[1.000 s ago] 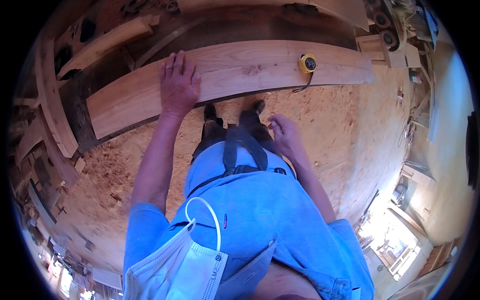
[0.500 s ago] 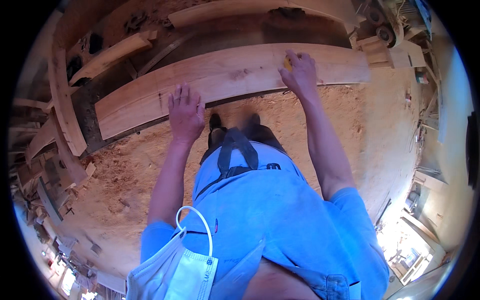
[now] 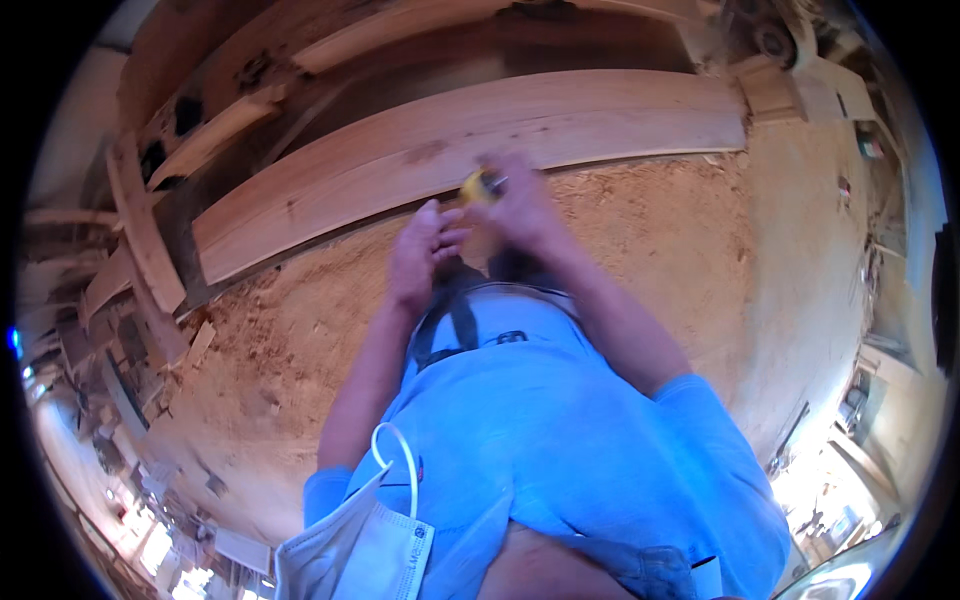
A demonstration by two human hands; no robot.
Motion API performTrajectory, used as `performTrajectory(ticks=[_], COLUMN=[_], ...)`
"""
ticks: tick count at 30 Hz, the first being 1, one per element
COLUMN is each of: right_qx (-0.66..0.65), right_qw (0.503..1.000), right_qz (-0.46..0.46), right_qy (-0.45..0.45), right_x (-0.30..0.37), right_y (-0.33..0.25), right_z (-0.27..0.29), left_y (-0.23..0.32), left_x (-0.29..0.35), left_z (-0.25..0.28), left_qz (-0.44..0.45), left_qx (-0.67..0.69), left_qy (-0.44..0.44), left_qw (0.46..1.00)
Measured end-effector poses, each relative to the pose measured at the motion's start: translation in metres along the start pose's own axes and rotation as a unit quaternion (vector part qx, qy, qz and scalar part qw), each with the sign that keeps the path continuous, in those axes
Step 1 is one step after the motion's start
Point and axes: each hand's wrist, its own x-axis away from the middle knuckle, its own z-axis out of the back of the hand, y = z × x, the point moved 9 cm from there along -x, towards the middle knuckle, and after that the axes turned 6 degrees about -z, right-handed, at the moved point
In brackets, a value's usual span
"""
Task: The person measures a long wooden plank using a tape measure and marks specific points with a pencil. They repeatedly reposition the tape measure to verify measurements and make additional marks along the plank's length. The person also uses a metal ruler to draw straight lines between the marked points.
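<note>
A long, pale wooden plank (image 3: pixel 380 168) lies across the work place in front of me. My right hand (image 3: pixel 522 200), smeared by motion, is closed around a small yellow-and-black tape measure (image 3: pixel 476 187) just in front of the plank's near edge. My left hand (image 3: pixel 425 250) is raised close by on the near side, its fingers loosely bent and apart, with nothing seen in it. The two hands are near each other but do not touch.
Sawdust covers the dirt floor (image 3: pixel 640 230) on my side of the plank. Other boards lie beyond it, and a leaning plank (image 3: pixel 145 225) stands at the left. A wheel (image 3: pixel 772 42) shows at the far right. A white face mask (image 3: pixel 355 550) hangs at my chest.
Both hands have lifted off the plank and come back toward my body. My right hand has swung left with the tape measure, and my left hand has moved slightly right.
</note>
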Motion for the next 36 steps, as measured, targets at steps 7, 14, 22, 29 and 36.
performTrajectory(ticks=[7,14,22,29,36], right_qx=[-0.108,-0.113,-0.213,-0.336,-0.497], right_qw=[0.981,0.962,0.938,0.903,0.839], right_qz=[0.015,-0.112,-0.139,-0.2,-0.222], right_qy=[-0.159,-0.221,-0.236,-0.179,0.008], right_x=[0.019,0.041,0.04,0.034,0.014], right_y=[0.034,0.082,0.085,0.085,0.136], right_z=[-0.027,-0.033,-0.032,-0.031,0.062], left_y=[-0.048,-0.031,-0.009,-0.004,0.018], left_x=[0.013,0.011,0.015,0.008,0.008], left_z=[-0.019,-0.055,-0.079,-0.06,0.016], left_qz=[0.109,0.029,-0.014,-0.037,0.045], left_qx=[0.014,-0.393,-0.521,-0.55,-0.601], left_qy=[-0.066,-0.166,-0.229,-0.177,-0.064], left_qw=[0.992,0.904,0.822,0.815,0.796])
